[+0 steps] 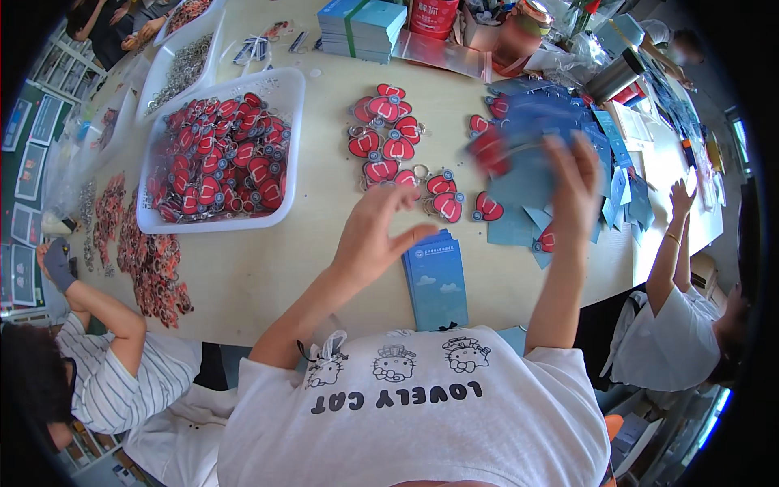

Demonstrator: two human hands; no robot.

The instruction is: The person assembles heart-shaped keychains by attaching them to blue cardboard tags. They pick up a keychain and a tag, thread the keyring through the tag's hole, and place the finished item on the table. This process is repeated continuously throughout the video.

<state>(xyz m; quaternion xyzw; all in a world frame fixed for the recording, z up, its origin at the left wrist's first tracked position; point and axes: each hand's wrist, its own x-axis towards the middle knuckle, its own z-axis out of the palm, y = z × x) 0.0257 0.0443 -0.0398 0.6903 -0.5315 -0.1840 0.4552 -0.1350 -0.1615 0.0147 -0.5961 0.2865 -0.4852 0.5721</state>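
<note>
My left hand (372, 230) has its thumb and fingers apart, its fingertips beside a loose group of red heart-shaped keychains (380, 172). Just below its thumb lies a small stack of light-blue printed cards (436, 280). Over a pile of blue cards (519, 215) on the right, my right hand (574, 183) is smeared by motion. A blurred blue card (535, 122) and a blurred red keychain (489, 152) show to the left of its fingers. Whether that hand holds either, I cannot tell. More red keychains (488, 206) lie on and beside the pile.
A white tub (292, 154) full of red keychains stands at left, with a tub of metal rings (146, 101) behind. Orange-red pieces (146, 268) lie near the left edge. At the back are banded blue cards (357, 32), a jar (523, 36) and a flask (617, 75). People sit on both sides.
</note>
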